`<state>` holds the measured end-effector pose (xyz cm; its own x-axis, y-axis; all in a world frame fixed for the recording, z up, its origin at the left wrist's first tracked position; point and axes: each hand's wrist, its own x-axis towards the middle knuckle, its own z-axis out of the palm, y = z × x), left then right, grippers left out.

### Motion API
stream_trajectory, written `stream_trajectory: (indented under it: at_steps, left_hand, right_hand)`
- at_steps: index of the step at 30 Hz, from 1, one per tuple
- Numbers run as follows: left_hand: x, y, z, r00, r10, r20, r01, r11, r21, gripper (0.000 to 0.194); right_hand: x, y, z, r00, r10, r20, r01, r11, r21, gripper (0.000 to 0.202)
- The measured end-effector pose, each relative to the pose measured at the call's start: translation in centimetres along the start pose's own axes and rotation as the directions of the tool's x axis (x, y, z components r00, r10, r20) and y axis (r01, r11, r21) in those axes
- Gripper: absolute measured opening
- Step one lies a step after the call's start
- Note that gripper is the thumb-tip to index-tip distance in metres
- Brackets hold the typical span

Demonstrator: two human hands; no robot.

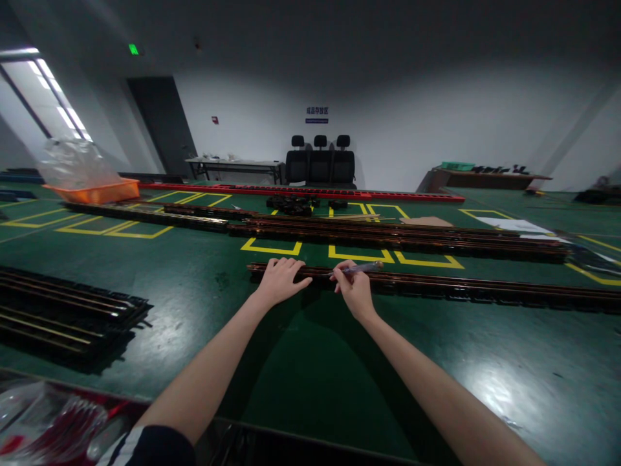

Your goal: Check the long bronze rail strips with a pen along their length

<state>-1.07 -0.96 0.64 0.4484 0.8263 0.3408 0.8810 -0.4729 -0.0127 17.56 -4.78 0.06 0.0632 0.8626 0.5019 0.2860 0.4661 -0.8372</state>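
Note:
A long dark rail assembly (436,285) with copper-coloured strips lies across the green table in front of me. My left hand (281,282) rests on its left end, fingers stretched over the top and thumb spread to the right. My right hand (356,292) is closed in a writing grip around a slim pen (363,267). The pen's tip points left and down at the rail, just right of my left thumb; whether it touches the rail I cannot tell.
Behind lies a longer bundle of similar rails (412,241), and more rails (58,310) are stacked at left. An orange tray (97,191) holding a clear plastic bag stands at the far left. A red rail (388,195) runs along the back. Plastic-wrapped items (53,421) sit below the front edge.

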Motion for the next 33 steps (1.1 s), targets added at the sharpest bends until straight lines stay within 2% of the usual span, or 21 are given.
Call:
stream_trajectory:
  at_steps: [13, 22, 28, 33]
  left_hand:
    - [0.1, 0.0, 0.0, 1.0, -0.006, 0.009, 0.006, 1.0, 0.004, 0.041]
    - [0.3, -0.2, 0.4, 1.0, -0.007, -0.019, 0.007, 1.0, -0.022, 0.041]
    - [0.7, -0.6, 0.6, 0.999, -0.029, -0.042, 0.028, 0.999, -0.026, 0.039]
    - [0.8, -0.7, 0.6, 0.999, -0.034, -0.028, 0.033, 0.999, -0.021, 0.039]
  right_hand:
    - [0.4, 0.5, -0.2, 0.998, 0.045, 0.051, -0.048, 0.997, 0.055, 0.02]
    - [1.6, 1.3, -0.6, 0.982, 0.106, 0.156, -0.131, 0.979, 0.156, 0.027]
    - [2.5, 2.1, -0.7, 0.959, 0.074, 0.272, -0.129, 0.974, 0.188, 0.027]
    - [2.3, 2.3, -0.7, 0.963, 0.063, 0.264, -0.121, 0.97, 0.21, 0.024]
